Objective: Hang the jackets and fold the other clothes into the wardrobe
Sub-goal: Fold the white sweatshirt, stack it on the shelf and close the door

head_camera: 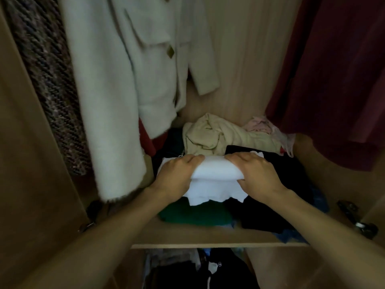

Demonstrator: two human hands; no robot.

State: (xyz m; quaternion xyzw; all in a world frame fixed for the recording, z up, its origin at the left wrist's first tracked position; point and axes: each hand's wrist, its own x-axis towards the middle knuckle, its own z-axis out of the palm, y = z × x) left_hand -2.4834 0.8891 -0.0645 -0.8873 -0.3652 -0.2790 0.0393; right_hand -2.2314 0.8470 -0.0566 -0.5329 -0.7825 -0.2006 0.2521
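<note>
A folded white garment lies on top of a green folded piece and black clothes on the wardrobe shelf. My left hand grips its left end, fingers over the top and thumb under the fold. My right hand grips its right end the same way. A white jacket hangs at the upper left, just above and left of my left hand. A dark red garment hangs on the right.
A tweed coat hangs at the far left beside the open door. A crumpled beige garment and a pink piece lie at the shelf's back. More dark clothes fill the compartment below. A door hinge sits at right.
</note>
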